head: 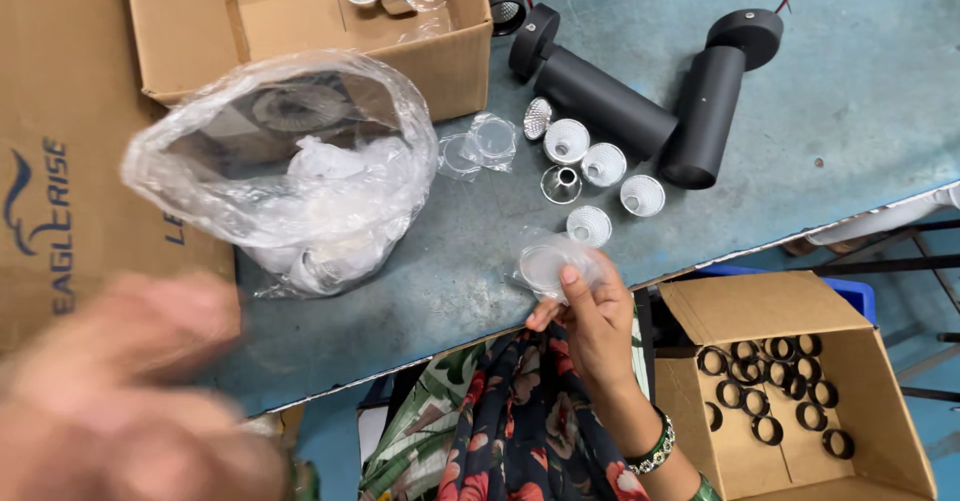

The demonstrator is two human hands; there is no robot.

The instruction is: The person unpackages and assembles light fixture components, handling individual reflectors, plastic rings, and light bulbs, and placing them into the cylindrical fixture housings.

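At table edge, right hand (592,313) pinches a small clear packet (545,264)

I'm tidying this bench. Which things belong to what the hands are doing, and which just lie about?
In use:
right hand, holding a small wrapped reflector cup
unwrapped reflector cups
large plastic bag
left hand, blurred

Lying about:
black lamp housings
box of black rings

left hand (120,391) motion-blurred, grip unreadable

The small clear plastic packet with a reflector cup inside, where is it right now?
Head view, lower centre: the small clear plastic packet is pinched in the right hand at the table's front edge, just below the loose silver reflector cups.
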